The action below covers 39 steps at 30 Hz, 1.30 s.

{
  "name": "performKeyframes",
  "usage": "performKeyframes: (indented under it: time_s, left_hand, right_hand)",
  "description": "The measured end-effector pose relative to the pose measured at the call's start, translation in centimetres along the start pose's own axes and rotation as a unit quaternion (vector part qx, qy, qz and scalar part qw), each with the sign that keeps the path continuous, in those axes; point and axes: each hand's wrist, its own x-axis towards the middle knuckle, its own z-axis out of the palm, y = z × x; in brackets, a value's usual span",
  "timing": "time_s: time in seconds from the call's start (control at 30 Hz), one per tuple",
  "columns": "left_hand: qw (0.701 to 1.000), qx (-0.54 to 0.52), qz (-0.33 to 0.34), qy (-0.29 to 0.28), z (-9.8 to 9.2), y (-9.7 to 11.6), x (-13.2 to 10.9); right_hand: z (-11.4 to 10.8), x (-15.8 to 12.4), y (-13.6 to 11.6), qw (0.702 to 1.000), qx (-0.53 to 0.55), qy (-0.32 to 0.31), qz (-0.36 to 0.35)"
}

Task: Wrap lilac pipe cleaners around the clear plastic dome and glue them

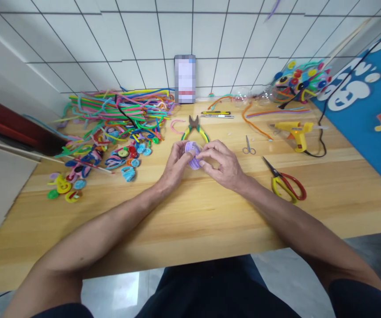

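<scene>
So, nearest to us there's a bare stretch of wooden table [193, 221], with the big red-and-yellow-handled scissors [277, 175] lying beside our right forearm. Over on the left we've got small wound blue pieces [128, 173], sitting apart from our hands.

Just beyond that, mid-table, is the purple coil [195, 165], up between our hands in front of the pliers. Our left hand [175, 162] has it gripped, thumb pressed across the strands. Our right hand [224, 165] has thumb and index finger right at the coil's edge; we honestly can't tell whether they're pinching a strand or just touching it.

We'd call this step fingertip work on the coil, winding or tidying by the look of it. We reckon the next move calls for a firm left thumb and a light, precise right pinch, so the loops don't spring apart.

Further back, the green-and-yellow pliers [194, 125] and little scissors [248, 146] lie within reach, then the yellow glue gun [296, 131]. Past those are the pile of fuzzy stems [117, 107] and a phone [185, 78] leaning at the tiled wall [243, 35].
</scene>
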Motion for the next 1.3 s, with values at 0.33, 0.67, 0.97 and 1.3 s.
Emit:
performKeyframes:
  time_s: [0.33,0.67,0.97,1.3]
  left_hand:
    - [1.0,0.01,0.01,0.004,-0.05,-0.21,-0.12]
    - [1.0,0.01,0.014,0.021,0.05,0.01,-0.2]
    - [0.999,0.029,0.021,0.006,0.24,0.38,-0.59]
    - [0.998,0.04,0.032,-0.023,0.28,0.18,-0.86]
  right_hand:
    - [0.01,0.0,-0.15,0.999,-0.001,-0.019,0.044]
    - [0.18,-0.01,-0.16,1.0,0.004,-0.005,0.023]
    - [-0.09,0.24,-0.26,0.995,0.026,-0.013,0.094]
    - [-0.17,0.09,0.04,0.998,0.006,-0.019,0.066]
